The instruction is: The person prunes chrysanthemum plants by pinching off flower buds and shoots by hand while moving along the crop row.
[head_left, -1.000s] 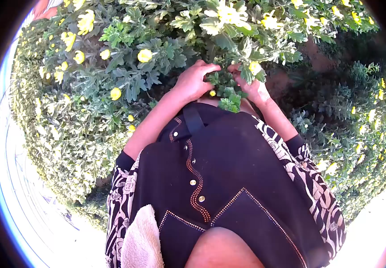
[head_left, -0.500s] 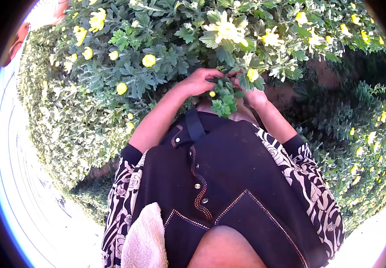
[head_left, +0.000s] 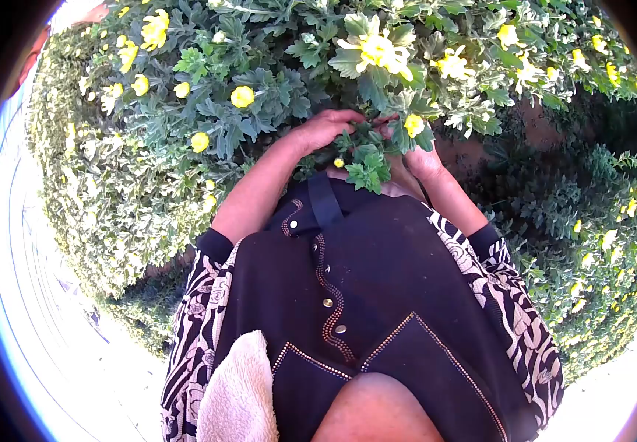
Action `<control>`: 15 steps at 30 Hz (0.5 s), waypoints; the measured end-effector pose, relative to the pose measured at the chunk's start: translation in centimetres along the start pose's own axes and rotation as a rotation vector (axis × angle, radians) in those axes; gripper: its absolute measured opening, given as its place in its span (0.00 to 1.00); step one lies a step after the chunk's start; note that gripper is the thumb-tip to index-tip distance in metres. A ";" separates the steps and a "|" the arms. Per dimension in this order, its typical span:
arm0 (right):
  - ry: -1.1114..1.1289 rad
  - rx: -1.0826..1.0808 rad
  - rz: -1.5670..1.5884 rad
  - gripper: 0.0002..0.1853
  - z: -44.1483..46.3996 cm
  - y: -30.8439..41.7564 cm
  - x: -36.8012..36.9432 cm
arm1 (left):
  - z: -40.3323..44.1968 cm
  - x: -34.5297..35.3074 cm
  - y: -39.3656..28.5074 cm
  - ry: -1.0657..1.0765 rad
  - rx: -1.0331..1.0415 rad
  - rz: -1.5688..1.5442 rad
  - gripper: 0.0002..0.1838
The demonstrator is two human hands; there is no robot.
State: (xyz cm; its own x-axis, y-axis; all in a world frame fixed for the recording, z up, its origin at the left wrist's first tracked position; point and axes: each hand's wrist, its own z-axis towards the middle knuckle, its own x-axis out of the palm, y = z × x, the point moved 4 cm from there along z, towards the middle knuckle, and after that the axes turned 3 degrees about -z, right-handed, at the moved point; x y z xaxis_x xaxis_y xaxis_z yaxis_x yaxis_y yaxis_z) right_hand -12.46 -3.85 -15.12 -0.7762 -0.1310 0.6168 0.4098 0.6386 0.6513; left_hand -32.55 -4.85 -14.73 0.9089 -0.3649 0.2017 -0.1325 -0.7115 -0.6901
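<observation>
Both hands meet at the near edge of a leafy chrysanthemum bush point(head_left: 282, 96) with yellow blooms. My left hand point(head_left: 322, 130) reaches in from the left, fingers bent and closed around the top of a green chrysanthemum sprig point(head_left: 368, 168) that hangs in front of my waist. A small yellow bud point(head_left: 338, 163) shows beside that sprig. On the other side, my right hand point(head_left: 421, 158) has its fingers curled inward among the leaves, close to the left fingertips. Leaves and a yellow chrysanthemum flower point(head_left: 414, 125) partly cover it, so what its fingertips grip is hidden.
Chrysanthemum plants stand ahead and to both sides, with another flowering row point(head_left: 613, 250) at right. Shaded brown soil point(head_left: 539, 125) lies between the rows. A dark vest point(head_left: 385, 272) and a pale towel point(head_left: 237, 390) fill the lower view. Something reddish shows at upper left.
The view has shifted slightly. Both hands stay at nearly the same spot in the bush, with the left fingers a little higher. The small bud has moved slightly left and down.
</observation>
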 end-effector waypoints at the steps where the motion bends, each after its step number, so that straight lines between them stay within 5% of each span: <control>1: -0.003 -0.091 -0.275 0.08 0.1 0.3 -0.5 | 0.1 0.0 0.3 0.013 -0.008 -0.077 0.26; 2: -0.005 -0.184 -0.551 0.08 0.1 1.0 -0.3 | -0.1 0.0 0.5 0.013 -0.011 -0.079 0.26; 5: -0.035 -0.116 -0.394 0.09 -0.5 1.8 -0.2 | -0.9 0.7 0.3 0.058 0.045 0.039 0.29; 8: -0.010 -0.174 -0.373 0.11 -0.6 2.1 0.0 | -2.1 3.0 -2.3 -0.144 0.264 0.259 0.29; 11: 0.003 -0.226 -0.613 0.14 -1.0 3.2 0.7 | -0.8 3.0 -1.3 -0.154 0.208 -0.022 0.25; 14: -0.026 -0.220 -0.462 0.14 -0.7 2.2 0.0 | -0.1 1.4 0.8 -0.193 0.200 0.030 0.17; 15: 0.039 -0.188 -0.191 0.14 -0.5 1.3 -0.2 | -0.2 1.3 1.1 -0.205 0.214 0.034 0.15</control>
State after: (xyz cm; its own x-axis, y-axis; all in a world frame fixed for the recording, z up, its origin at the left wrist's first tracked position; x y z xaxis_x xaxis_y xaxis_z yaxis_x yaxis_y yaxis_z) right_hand -11.54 -3.40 -14.12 -0.8306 -0.2666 0.4890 0.3423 0.4482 0.8258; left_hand -31.63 -6.21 -15.06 0.9692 -0.2421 0.0460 -0.0980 -0.5499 -0.8295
